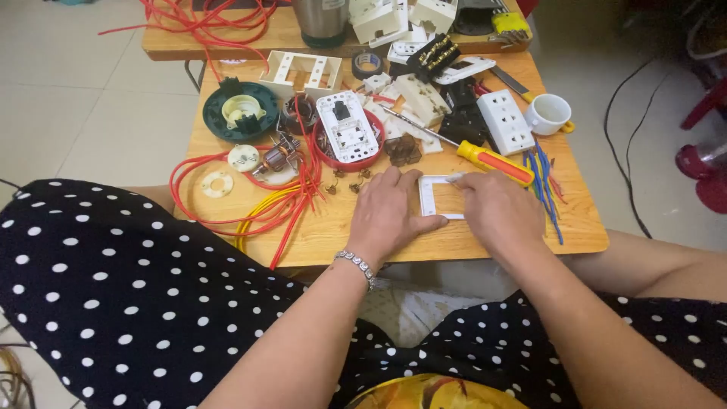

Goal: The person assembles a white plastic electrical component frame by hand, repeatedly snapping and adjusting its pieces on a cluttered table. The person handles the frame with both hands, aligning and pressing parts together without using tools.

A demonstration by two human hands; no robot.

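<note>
A white rectangular switch frame [429, 198] lies flat on the small wooden table [333, 227] near its front edge. My left hand [388, 212] presses on the frame's left side, thumb along its lower edge. My right hand [498, 210] holds the frame's right side, fingertips at its top right corner. A yellow and orange screwdriver [492, 161] lies just behind my right hand, its metal shaft pointing back left. Neither hand touches it.
Red and yellow wires [265, 208] loop at the table's left. A red dish with a white switch module [347, 129], a green round part [241, 111], a white socket strip [506, 121], a white cup [549, 113], blue wires [547, 189] and several plastic parts crowd the back.
</note>
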